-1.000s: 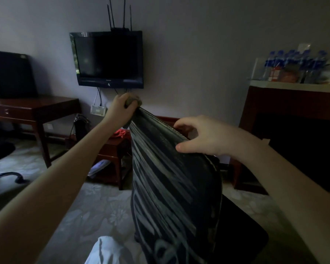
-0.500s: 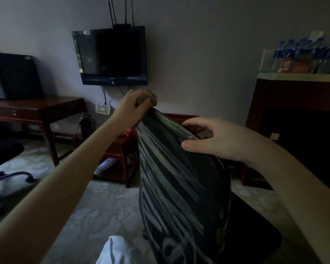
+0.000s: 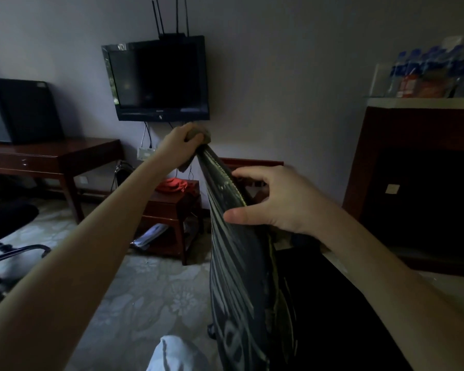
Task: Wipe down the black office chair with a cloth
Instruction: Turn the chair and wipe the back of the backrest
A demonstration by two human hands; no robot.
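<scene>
Television point(image 3: 158, 79) and side table point(image 3: 172, 207) behind chair point(image 3: 233, 277), cloth point(image 3: 201, 134) on its top.

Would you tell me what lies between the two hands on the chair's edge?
Head view: only bare chair edge runs between the left hand, gripping the cloth, and the right hand.

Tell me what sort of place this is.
Probably a hotel guest room, though I can't be sure: a wall-mounted TV, a dark wooden desk, and a row of water bottles on a cabinet.
</scene>
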